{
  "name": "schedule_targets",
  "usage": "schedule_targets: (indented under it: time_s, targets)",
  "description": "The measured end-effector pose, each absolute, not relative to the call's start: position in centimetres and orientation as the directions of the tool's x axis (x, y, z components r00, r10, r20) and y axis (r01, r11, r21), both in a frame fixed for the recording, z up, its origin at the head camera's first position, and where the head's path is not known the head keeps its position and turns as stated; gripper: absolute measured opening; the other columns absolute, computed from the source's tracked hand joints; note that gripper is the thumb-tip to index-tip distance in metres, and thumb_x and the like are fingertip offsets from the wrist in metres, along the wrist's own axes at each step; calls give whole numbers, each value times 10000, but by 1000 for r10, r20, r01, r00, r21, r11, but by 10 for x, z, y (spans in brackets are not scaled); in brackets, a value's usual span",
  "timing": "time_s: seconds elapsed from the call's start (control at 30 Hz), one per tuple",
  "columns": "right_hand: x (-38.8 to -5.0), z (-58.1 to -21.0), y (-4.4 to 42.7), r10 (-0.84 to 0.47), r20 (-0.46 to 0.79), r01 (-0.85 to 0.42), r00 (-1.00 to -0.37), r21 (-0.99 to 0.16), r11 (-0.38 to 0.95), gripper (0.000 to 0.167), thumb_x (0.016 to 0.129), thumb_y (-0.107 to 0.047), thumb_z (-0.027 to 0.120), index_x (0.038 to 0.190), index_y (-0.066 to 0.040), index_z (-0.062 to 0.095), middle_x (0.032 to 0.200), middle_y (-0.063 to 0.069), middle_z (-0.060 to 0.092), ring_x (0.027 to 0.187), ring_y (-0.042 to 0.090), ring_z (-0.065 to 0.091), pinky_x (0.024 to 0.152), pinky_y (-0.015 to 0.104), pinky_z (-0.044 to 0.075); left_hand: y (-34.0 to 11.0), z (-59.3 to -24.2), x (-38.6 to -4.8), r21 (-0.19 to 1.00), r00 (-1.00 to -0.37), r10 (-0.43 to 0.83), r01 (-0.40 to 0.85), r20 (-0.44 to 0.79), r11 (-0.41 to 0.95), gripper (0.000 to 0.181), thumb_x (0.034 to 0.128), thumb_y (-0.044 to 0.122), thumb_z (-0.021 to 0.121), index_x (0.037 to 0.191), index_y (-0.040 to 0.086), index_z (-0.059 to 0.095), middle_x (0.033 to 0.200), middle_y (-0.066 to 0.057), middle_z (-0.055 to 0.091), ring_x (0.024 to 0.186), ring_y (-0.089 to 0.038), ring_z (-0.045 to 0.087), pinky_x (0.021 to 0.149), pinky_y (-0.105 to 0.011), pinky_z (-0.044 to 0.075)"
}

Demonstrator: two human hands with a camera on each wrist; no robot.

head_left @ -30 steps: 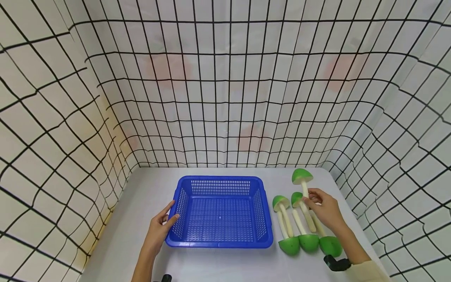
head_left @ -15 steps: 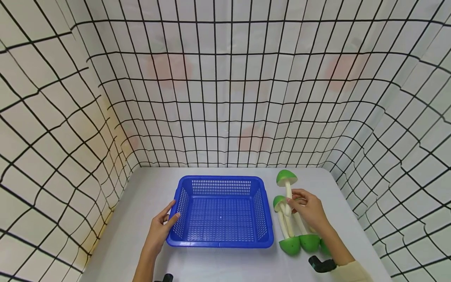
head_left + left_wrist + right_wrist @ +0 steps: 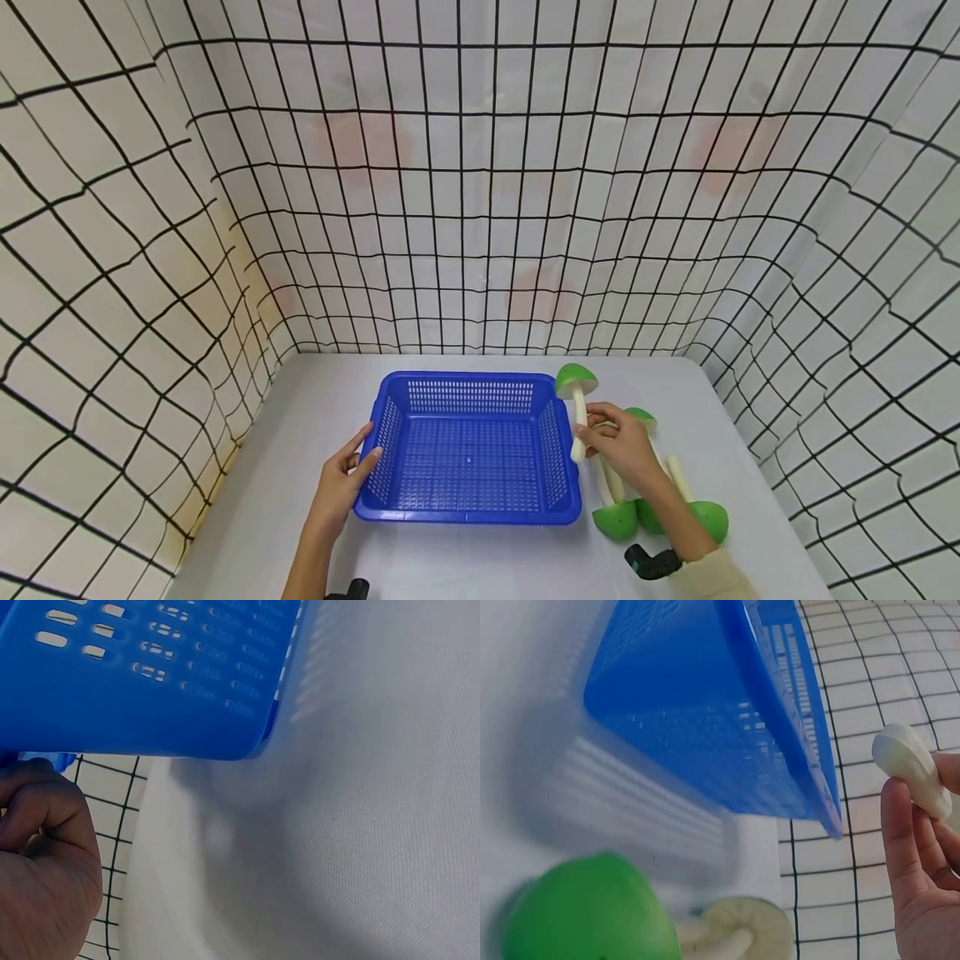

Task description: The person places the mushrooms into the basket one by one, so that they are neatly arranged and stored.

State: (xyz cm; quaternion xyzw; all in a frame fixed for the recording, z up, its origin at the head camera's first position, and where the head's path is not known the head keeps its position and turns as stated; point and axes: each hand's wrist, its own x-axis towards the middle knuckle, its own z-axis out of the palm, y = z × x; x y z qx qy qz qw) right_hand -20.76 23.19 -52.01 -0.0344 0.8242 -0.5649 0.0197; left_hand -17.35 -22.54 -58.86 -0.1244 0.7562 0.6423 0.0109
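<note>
A blue plastic basket (image 3: pixel 465 518) with slotted walls stands mid-table, and nothing lies in it. My left hand (image 3: pixel 339 479) grips its left rim between thumb and fingers; the left wrist view shows those fingers curled by the basket wall (image 3: pixel 135 712). In my right hand (image 3: pixel 622 446) a toy mushroom (image 3: pixel 576 382) with a green cap is pinched by its pale stem, cap upward, at the basket's right rim. The stem end (image 3: pixel 911 769) shows between thumb and fingers in the right wrist view. Several similar mushrooms (image 3: pixel 615 521) lie right of the basket, partly hidden by my right arm.
The white tabletop (image 3: pixel 427 558) spreads around the basket. Black-lined netting (image 3: pixel 487 217) over pale walls encloses the back and both sides. A black wrist camera (image 3: pixel 651 562) sits on my right wrist above the mushrooms.
My right hand has carried the pinched mushroom leftward from over the other mushrooms to the basket's right rim. My left hand and the basket stay in place.
</note>
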Motion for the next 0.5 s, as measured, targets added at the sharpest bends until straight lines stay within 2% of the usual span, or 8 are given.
schedule_targets:
  time_s: [0.43,0.5]
  targets:
    - [-210,-534,196,-92,-16,-9,-996,-965,263,502,936,-215,776,1362,-25,591,1088,156,605,799,154,714,686,328,627,-225,-590,-172,970,-965,-194,-202,-175,132,610,959,340,738,1523,259,522,802,-35,531,664,-163,609,572,-264,542]
    - [-211,-533,192,-88,-11,-11,-996,-967,255,492,931,-196,779,1355,-24,596,1085,154,598,800,152,717,692,358,632,-224,-589,-175,972,-966,-190,-200,-175,123,597,958,341,738,1515,281,530,806,-37,544,671,-168,615,582,-269,550]
